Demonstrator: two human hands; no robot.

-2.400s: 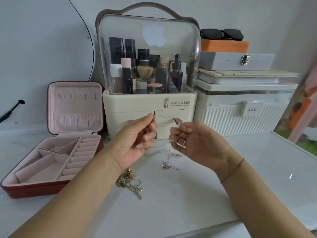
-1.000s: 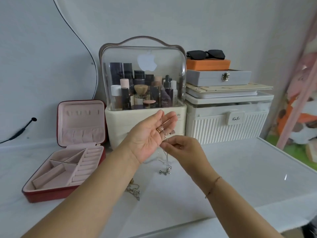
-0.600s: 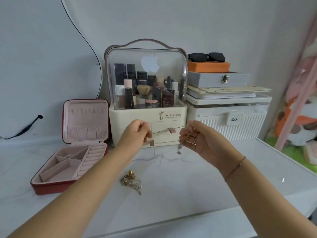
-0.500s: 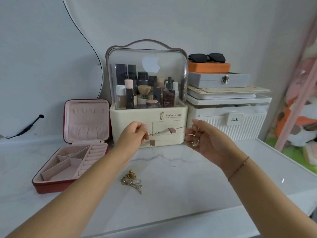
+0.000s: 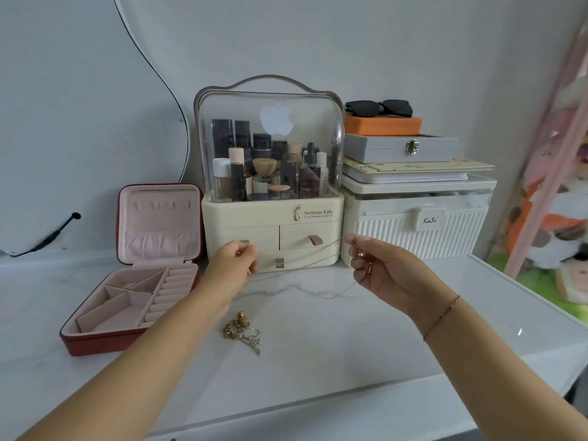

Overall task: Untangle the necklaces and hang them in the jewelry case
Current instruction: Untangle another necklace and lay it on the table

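A thin silver necklace (image 5: 305,254) stretches between my two hands above the white tabletop. My left hand (image 5: 234,268) pinches one end in front of the cosmetics organizer's drawers. My right hand (image 5: 378,268) grips the other end, with a small pendant and chain bunched in its fingers. A tangled heap of gold necklaces (image 5: 241,331) lies on the table below my left forearm. The red jewelry case (image 5: 95,340) stands open at the left, its pink lid upright with a row of small hooks and its tray compartments bare.
A cream cosmetics organizer (image 5: 272,214) with a clear dome stands behind my hands. A white ribbed box (image 5: 413,224) at the right carries stacked boxes and black sunglasses (image 5: 378,108). A mirror edge and a black cable (image 5: 47,238) are at the left.
My hands moved apart, drawing the silver chain out between them. Earlier it hung bunched from both hands held close together. The gold heap and the case have not moved.
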